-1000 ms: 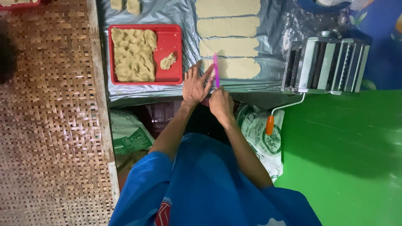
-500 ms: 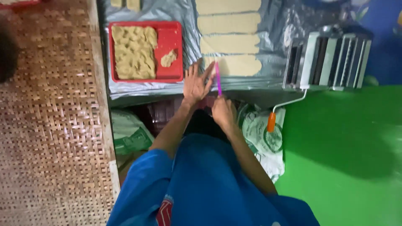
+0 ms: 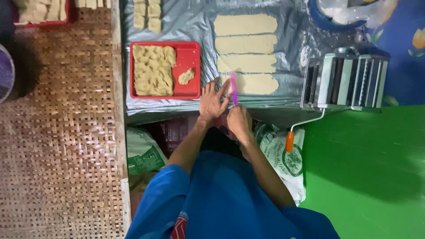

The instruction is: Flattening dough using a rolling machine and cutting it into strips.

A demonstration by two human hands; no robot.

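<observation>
Head view looks straight down on a worktop (image 3: 186, 26) covered in silvery plastic sheet. Nearest the person, the left hand (image 3: 212, 101) lies flat with fingers spread and released, pressing on the sheet just beside the near end of a flattened dough strip (image 3: 254, 83). The right hand (image 3: 239, 121) has its fingers clenched around a pink blade-like tool (image 3: 233, 87), whose tip rests on the left end of that strip. Three more dough strips (image 3: 245, 43) lie in a row beyond it. Left of the hands sits a red tray (image 3: 189, 57) holding dough pieces. A metal roller machine (image 3: 347, 82) with an orange-handled crank stands to the right.
</observation>
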